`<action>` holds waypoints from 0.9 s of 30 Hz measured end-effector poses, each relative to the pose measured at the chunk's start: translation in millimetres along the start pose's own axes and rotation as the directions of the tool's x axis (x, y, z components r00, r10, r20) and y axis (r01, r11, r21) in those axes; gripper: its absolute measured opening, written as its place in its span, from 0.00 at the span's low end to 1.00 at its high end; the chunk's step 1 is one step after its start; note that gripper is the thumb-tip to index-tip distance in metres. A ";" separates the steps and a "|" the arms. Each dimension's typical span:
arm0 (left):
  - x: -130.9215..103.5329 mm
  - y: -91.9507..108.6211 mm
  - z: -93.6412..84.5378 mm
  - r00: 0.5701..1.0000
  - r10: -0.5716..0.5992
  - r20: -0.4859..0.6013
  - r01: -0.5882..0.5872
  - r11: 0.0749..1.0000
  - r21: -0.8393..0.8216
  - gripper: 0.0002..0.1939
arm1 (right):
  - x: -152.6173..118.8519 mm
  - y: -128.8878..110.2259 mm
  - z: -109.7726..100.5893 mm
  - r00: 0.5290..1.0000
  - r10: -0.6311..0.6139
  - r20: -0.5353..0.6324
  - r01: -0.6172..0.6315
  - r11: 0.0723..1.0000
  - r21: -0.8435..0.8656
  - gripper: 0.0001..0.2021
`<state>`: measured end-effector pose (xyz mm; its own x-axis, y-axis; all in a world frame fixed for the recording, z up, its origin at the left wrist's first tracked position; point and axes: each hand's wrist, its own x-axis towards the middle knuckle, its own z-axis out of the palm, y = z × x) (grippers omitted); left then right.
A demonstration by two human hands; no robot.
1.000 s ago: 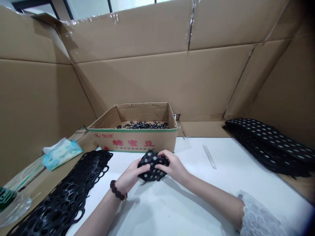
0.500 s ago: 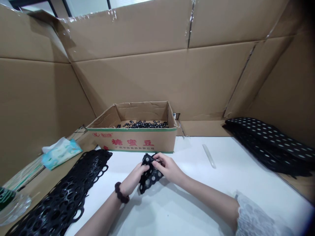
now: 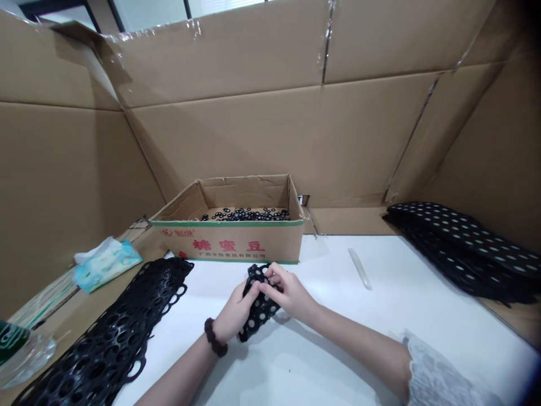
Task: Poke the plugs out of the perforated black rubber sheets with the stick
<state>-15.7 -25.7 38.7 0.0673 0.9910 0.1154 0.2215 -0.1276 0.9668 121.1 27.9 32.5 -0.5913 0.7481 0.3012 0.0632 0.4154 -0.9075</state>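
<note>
A black rubber sheet with rows of round holes (image 3: 258, 316) is between my two hands, just in front of the cardboard box. My left hand (image 3: 236, 310) grips its left side, with the thumb lying on top. From the right, my right hand (image 3: 289, 290) pinches the same sheet near its upper edge, finger and thumb close to my left thumb. The sheet looks bent or folded, and its underside is hidden. Inside the open cardboard box (image 3: 236, 242) lie many small black rings (image 3: 249, 215).
Black rubber webbing with ring-shaped holes (image 3: 105, 332) stretches along the left. Beyond it are a tissue pack (image 3: 107, 265) and a clear plastic container (image 3: 25, 358). A pale flat strip (image 3: 359, 269) rests on the white table (image 3: 329, 349). Stacked perforated black sheets (image 3: 465, 248) lie at right.
My left hand has shifted slightly right and up along the sheet, its thumb now nearer my right fingers. The sheet's angle has changed a little.
</note>
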 end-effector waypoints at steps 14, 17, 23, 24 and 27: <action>-2.7 -2.1 0.8 1.000 0.016 -0.002 -0.016 0.997 0.076 0.21 | -2.6 11.5 2.1 0.999 0.026 0.021 -0.027 1.000 0.014 0.11; -3.7 -3.5 1.0 0.999 0.027 -0.034 -0.021 0.986 0.168 0.22 | -5.1 15.7 2.3 0.994 0.084 0.076 -0.087 0.996 0.029 0.11; -1.0 -8.2 1.9 0.992 0.092 -0.089 -0.055 0.932 0.359 0.24 | -5.6 20.9 6.2 0.981 0.182 0.074 -0.192 0.965 0.181 0.11; 1.5 -8.8 2.5 0.991 0.083 -0.105 -0.034 0.913 0.407 0.24 | -5.0 21.5 6.3 0.980 0.196 0.041 -0.201 0.960 0.195 0.12; 13.2 -10.1 5.5 0.993 0.051 -0.106 0.010 0.861 0.509 0.26 | -2.4 24.9 2.8 0.945 0.325 -0.040 -0.305 0.919 0.251 0.15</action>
<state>-11.7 -11.6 29.1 -0.0249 0.9818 0.1882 0.6866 -0.1200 0.7171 121.9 35.0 8.4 -0.5065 0.8623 0.0016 0.0370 0.0236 -0.9990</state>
